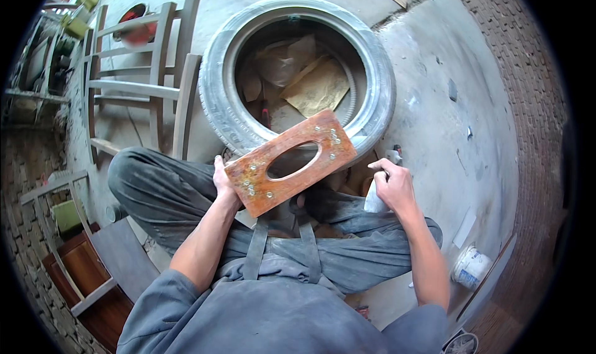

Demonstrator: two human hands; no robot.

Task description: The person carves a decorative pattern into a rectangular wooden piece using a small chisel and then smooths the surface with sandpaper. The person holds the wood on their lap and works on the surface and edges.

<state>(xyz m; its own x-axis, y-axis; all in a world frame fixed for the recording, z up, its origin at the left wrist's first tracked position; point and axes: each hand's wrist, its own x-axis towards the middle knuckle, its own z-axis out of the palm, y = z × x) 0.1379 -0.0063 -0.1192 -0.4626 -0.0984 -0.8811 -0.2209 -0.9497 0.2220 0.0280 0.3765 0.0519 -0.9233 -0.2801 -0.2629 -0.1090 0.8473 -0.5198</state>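
box (287,140), l hand (225,181) gripping l end, r hand (395,185) apart w/ wht piece (374,200)

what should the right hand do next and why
Perhaps bring the right hand in so its pale piece meets the wooden block: the left hand already holds the block, its pale-spotted face is exposed, and the two are apart.

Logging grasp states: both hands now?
Left hand: holding the reddish-brown, rectangular wooden piece with an oval hole.
Right hand: closed on a flat, whitish piece, material unclear.
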